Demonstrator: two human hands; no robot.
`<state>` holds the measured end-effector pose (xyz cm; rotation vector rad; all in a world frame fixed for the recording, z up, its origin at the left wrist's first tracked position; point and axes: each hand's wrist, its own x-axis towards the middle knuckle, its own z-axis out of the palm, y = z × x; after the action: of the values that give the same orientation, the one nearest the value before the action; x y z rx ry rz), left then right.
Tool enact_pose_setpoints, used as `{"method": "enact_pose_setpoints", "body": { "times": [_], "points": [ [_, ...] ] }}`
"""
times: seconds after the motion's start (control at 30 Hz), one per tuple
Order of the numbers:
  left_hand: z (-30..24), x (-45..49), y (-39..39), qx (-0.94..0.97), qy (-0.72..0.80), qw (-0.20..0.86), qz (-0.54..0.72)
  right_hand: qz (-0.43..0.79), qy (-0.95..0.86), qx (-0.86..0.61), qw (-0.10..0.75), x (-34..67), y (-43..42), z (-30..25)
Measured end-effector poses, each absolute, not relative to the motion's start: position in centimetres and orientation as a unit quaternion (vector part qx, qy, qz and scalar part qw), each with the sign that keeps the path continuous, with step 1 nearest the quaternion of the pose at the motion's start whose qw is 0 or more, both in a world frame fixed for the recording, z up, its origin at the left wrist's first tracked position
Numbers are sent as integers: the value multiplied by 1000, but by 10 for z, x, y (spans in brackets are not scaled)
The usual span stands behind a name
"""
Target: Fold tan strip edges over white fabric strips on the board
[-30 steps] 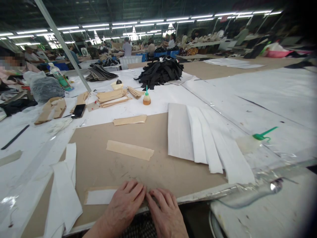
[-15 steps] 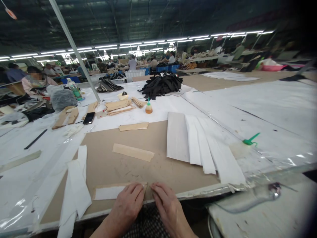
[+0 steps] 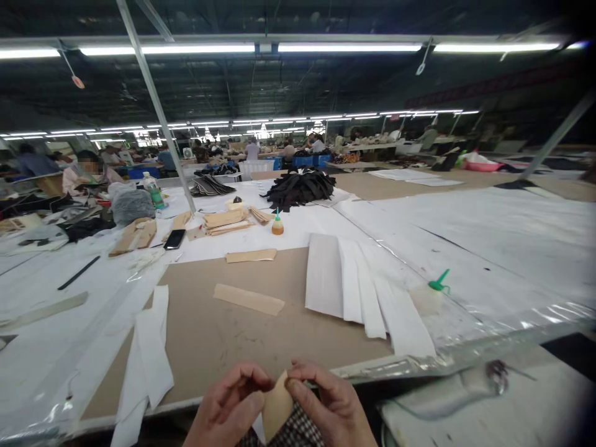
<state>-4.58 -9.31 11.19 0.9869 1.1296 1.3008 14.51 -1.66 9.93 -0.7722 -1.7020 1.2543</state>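
Observation:
Just past the table's front edge, a tan strip (image 3: 278,406) with a white layer at its lower left is held up and bent. My left hand (image 3: 233,403) is closed on its left side, and my right hand (image 3: 326,397) pinches its upper right corner between thumb and fingers. Beyond my hands lies a brown board (image 3: 200,335) bearing one tan strip (image 3: 249,299), with another tan strip (image 3: 251,255) at its far edge. White strips (image 3: 151,354) overlap to the left. Fanned white sheets (image 3: 323,279) lie to the right.
Further back stand a small glue bottle (image 3: 277,225), stacked tan pieces (image 3: 226,218), a phone (image 3: 175,239) and a heap of black strips (image 3: 300,187). A green nozzle (image 3: 438,282) lies right. A metal pole (image 3: 161,112) rises at left; a person (image 3: 88,174) sits beyond.
The tan strip with the white layer, flat at the board's front edge before, is now lifted off and bent up between my hands. Both hands have moved down towards me. The view has tilted upward.

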Motion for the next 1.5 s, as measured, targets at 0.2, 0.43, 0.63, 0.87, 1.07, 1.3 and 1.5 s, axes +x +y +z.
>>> {"method": "enact_pose_setpoints", "body": {
  "times": [0.2, 0.43, 0.63, 0.87, 1.07, 1.3, 1.5],
  "points": [
    [136, -33, -106, 550, 540, 355, 529, 282, -823, -197, 452, 149, -26, 123],
    [133, -37, -116, 612, 542, 284, 501, 187, -856, -132, 464, 154, -26, 134],
    [137, -40, -124, 656, 550, 251, 452, 146, -882, -114, 434, 159, -30, 142],
    [143, -40, -128, 715, 498, 163, 463, 136, -894, -108, 414, 162, -33, 149],
    [140, -40, -132, 723, 492, 143, 464, 172, -894, -107, 400, 159, -36, 157],
    [137, -41, -132, 714, 508, 146, 460, 110, -929, -95, 341, 158, -34, 169],
    [136, -43, -132, 708, 510, 172, 456, 137, -957, -78, 243, 153, -33, 194]
  ]
}}
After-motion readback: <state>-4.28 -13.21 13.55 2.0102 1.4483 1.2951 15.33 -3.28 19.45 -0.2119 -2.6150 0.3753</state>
